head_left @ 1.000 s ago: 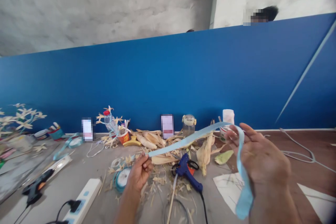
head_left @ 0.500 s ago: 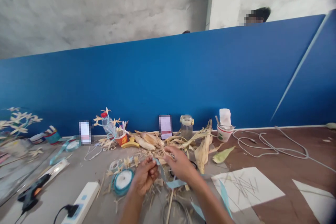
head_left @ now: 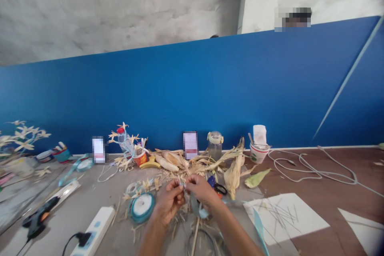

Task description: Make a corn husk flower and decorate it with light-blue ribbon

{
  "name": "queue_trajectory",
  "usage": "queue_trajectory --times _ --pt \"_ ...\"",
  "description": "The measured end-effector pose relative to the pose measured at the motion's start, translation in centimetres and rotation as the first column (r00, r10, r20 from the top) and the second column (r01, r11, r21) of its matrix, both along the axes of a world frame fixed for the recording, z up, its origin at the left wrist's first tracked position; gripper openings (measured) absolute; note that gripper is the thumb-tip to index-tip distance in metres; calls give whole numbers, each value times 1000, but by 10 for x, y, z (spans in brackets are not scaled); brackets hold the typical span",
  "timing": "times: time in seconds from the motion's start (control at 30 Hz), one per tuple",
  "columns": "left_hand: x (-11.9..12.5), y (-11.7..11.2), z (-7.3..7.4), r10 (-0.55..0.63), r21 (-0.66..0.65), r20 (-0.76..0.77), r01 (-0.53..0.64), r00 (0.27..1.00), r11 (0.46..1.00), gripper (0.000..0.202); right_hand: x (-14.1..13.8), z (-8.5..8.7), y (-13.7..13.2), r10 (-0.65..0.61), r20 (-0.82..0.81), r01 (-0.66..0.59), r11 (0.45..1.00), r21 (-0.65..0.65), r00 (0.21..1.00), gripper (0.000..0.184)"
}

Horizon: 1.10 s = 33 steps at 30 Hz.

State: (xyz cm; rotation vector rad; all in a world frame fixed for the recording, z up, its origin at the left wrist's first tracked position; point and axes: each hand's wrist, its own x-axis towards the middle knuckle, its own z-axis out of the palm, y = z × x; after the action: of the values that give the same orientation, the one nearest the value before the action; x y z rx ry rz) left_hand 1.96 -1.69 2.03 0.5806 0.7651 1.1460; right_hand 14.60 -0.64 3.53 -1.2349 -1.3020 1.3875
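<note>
My left hand (head_left: 171,202) is closed in a pinch, a small pale tip showing at its fingertips; what it grips is too small to name. Right beside it, almost touching, my right hand (head_left: 201,192) pinches a light blue ribbon (head_left: 195,207), which hangs in a loop below the palm. A thin pale stick (head_left: 195,235) lies under the ribbon. Left of my left hand is a ribbon spool (head_left: 142,207), with small straw-coloured husk flowers (head_left: 147,185) behind it. Black-handled scissors (head_left: 221,189) lie partly hidden beyond my right hand.
Dried corn husks (head_left: 168,161) cover the table's back. A power strip (head_left: 95,230) and a glue gun (head_left: 40,216) lie left. Right are a paper sheet (head_left: 306,216) with thin sticks, a white cup (head_left: 258,154) and a cable (head_left: 318,174). A blue partition (head_left: 168,92) stands behind.
My right hand has moved down and left, bringing its fingertips against those of my left hand. The stretch of ribbon between them now hangs bunched below. The scissors have come into sight.
</note>
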Motion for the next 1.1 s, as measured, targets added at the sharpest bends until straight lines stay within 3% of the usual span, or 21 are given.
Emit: queue_trajectory --times 0.17,0.33,0.47,0.67,0.87,1.1 --pt "0 0 2 -28 6 -23 28 999 1000 29 -4 -2 -1 51 -157 -71 989 -130 986 8" --pt "2 0 2 -9 22 -42 10 999 1000 27 -5 -6 2 27 -212 -66 981 -181 977 10" --pt "3 -1 1 15 37 -37 -14 999 999 23 -6 -8 2 2 -205 -43 980 -194 979 13" --pt "1 -3 0 -47 54 45 45 998 998 18 -6 -6 2 -16 -202 -25 980 -199 979 9" --pt "4 -2 -1 51 93 13 -52 999 994 19 -5 -5 1 11 -182 -43 984 -172 983 9" --pt "3 0 1 -20 100 19 18 1000 995 21 -7 -3 -3 73 -169 -100 982 -158 983 15"
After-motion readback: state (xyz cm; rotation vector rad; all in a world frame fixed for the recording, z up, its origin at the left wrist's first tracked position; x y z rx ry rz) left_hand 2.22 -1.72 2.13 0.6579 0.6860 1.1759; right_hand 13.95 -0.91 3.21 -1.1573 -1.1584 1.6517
